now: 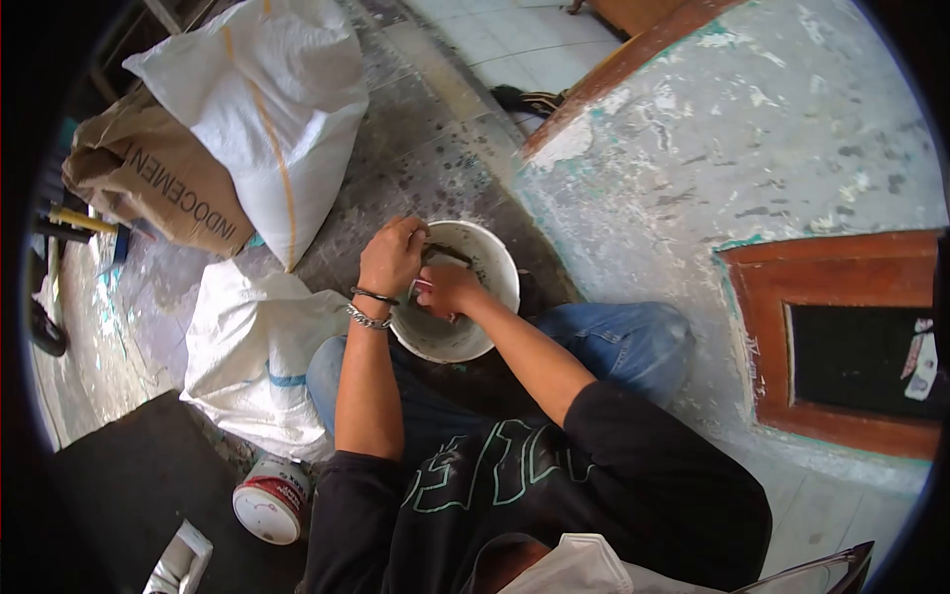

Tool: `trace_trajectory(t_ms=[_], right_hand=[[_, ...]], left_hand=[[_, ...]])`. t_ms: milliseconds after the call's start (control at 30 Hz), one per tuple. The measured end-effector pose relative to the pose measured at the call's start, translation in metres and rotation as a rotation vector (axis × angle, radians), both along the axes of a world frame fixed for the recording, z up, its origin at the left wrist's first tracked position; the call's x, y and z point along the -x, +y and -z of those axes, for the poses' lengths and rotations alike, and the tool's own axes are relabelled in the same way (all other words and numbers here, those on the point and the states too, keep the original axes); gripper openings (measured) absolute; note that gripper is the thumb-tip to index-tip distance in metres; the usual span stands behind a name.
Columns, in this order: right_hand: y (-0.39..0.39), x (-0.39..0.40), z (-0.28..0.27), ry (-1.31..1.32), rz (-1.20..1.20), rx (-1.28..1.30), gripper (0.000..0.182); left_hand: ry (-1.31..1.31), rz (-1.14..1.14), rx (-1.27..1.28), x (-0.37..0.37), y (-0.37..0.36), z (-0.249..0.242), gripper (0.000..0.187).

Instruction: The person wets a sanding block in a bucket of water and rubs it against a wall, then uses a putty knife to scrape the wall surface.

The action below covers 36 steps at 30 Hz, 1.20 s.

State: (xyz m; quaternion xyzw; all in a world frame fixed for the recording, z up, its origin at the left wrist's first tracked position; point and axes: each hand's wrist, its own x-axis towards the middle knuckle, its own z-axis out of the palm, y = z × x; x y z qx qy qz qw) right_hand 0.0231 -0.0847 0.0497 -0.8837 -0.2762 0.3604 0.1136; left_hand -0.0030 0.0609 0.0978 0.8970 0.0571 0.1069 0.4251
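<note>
1. Bucket [505,277]: white, round, stained inside; stands between the person's bent legs in blue jeans [628,342].
2. Left hand [394,255]: fingers curled at the bucket's left rim; whether they grip it cannot be told. Dark band and chain bracelet [368,316] at the wrist.
3. Right hand [450,290]: reaches into the bucket, closed on a tool [423,285]; a small reddish part shows at the fingers, its kind unclear.
4. White sack [297,119]: orange stripe; on the tiled floor [421,163], ahead and to the left.
5. Paper bag [188,198]: brown, marked INDOCEMENT; against the white sack's left side.
6. Second sack [237,346]: white, blue stripe, crumpled; beside the left knee.
7. Tub [269,510]: red and white label; lies tilted near the second sack.
8. Wall [673,178]: grey, patchy; at right, with a wooden frame [767,337].
</note>
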Motion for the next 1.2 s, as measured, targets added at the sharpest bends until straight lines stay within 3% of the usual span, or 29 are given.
trace_trajectory(t_ms=[67,100,200,233,367,467,533,600,733,800,867,900,967,1000,1067,1100,1167,1200], right_hand=[[-0.022,-0.009,0.002,0.431,0.487,-0.441,0.023],[-0.028,-0.011,-0.005,0.424,0.485,-0.44,0.023],[-0.038,-0.01,-0.024,0.758,0.91,-0.965,0.025],[-0.039,-0.008,-0.036,0.79,0.978,-0.93,0.026],[-0.038,0.004,-0.03,0.918,1.073,-1.019,0.029],[-0.037,0.009,-0.027,1.21,1.109,-1.255,0.047],[-0.037,0.012,-0.029,1.212,1.084,-1.255,0.054],[-0.036,0.015,-0.038,1.357,1.115,-1.281,0.058],[-0.027,0.02,-0.054,1.445,0.991,-1.351,0.061],[-0.024,0.02,-0.05,1.37,1.059,-1.329,0.053],[-0.021,0.018,-0.026,1.146,1.038,-1.238,0.05],[-0.018,0.016,-0.004,0.899,0.756,-0.709,0.05],[-0.011,0.029,-0.039,0.206,-0.145,-0.076,0.05],[-0.029,0.048,-0.012,-0.162,-0.344,-0.06,0.051],[-0.03,0.055,0.015,-0.087,0.149,-0.405,0.059],[-0.031,0.049,0.005,-0.099,0.15,-0.399,0.059],[-0.031,0.046,-0.025,-0.053,-0.385,0.139,0.062],[-0.034,0.045,-0.028,-0.061,-0.37,0.148,0.062]], left_hand=[[0.193,0.136,0.143,-0.002,0.003,-0.01,0.026],[0.29,0.192,0.247,-0.004,0.006,-0.006,0.033],[0.329,0.347,0.217,-0.005,0.006,0.007,0.038],[0.274,0.33,0.221,-0.005,0.003,0.007,0.037],[0.231,0.342,0.33,-0.009,0.007,0.002,0.028],[0.182,0.314,0.381,-0.009,0.007,0.015,0.022],[0.192,0.302,0.403,-0.011,0.006,0.014,0.018],[0.247,0.251,0.598,-0.013,0.002,0.011,0.016],[0.084,0.168,0.354,-0.011,-0.009,-0.001,0.02],[-0.069,0.025,-0.039,-0.01,-0.013,-0.006,0.024],[-0.125,0.012,-0.096,-0.01,-0.018,0.001,0.026],[-0.146,-0.042,-0.102,-0.011,-0.019,0.005,0.025],[-0.172,-0.114,-0.07,-0.015,-0.013,0.008,0.025],[-0.176,-0.105,-0.066,-0.015,-0.007,0.009,0.025],[-0.104,-0.26,-0.157,-0.014,0.003,0.011,0.024],[-0.114,-0.258,-0.148,-0.016,0.006,0.016,0.024],[0.113,-0.322,-0.209,-0.015,0.007,0.028,0.034],[0.102,-0.308,-0.201,-0.014,0.005,0.028,0.034]])
